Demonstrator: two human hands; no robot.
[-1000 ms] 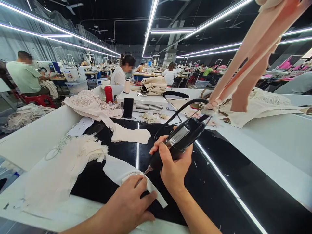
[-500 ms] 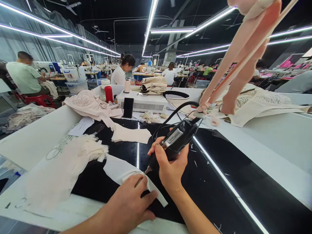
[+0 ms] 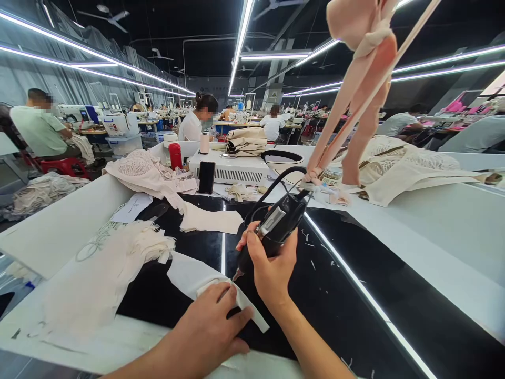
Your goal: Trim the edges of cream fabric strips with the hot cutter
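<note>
My right hand [image 3: 272, 263] is wrapped around a black corded handheld tool [image 3: 272, 226] with a silver strip and a narrow metal tip. The tool slants down to the left, its tip at the edge of a pale fabric piece [image 3: 189, 271] just beyond my left fingertips. My left hand [image 3: 215, 321] lies over that piece with fingers spread, pressing it against the black board [image 3: 158, 295]. Part of the fabric is hidden under this hand; whether the tip touches it, I cannot tell. Knotted pink fabric strips [image 3: 355, 89] hang down to the tool's top end.
A stack of thin pale fabric pieces [image 3: 102, 279] lies on the left. Behind are a lace bra [image 3: 138, 168], a phone [image 3: 206, 177], a red bottle [image 3: 175, 156] and a white vented box [image 3: 232, 169]. More garments [image 3: 410, 168] lie at right. People sit at work beyond.
The tool and my right hand have shifted slightly left, and the hanging strips have swung left. My left hand and the fabric under it have barely moved.
</note>
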